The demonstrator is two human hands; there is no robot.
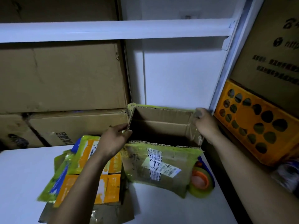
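Note:
An open brown cardboard box (161, 125) with yellow-green tape along its edges stands on a white table (169, 207). Its near flap (158, 167) hangs toward me and carries white shipping labels. My left hand (113, 139) pinches the box's left wall at the corner. My right hand (205, 122) grips the right wall near its top corner. The inside of the box looks dark, with nothing visible in it.
Flattened cardboard (84, 175) with orange, blue and yellow-green print lies left of the box. A roll of tape (200, 180) sits by the box's right side. Large cartons (61, 78) fill white shelving (113, 29) behind. An orange perforated crate (252, 123) stands at right.

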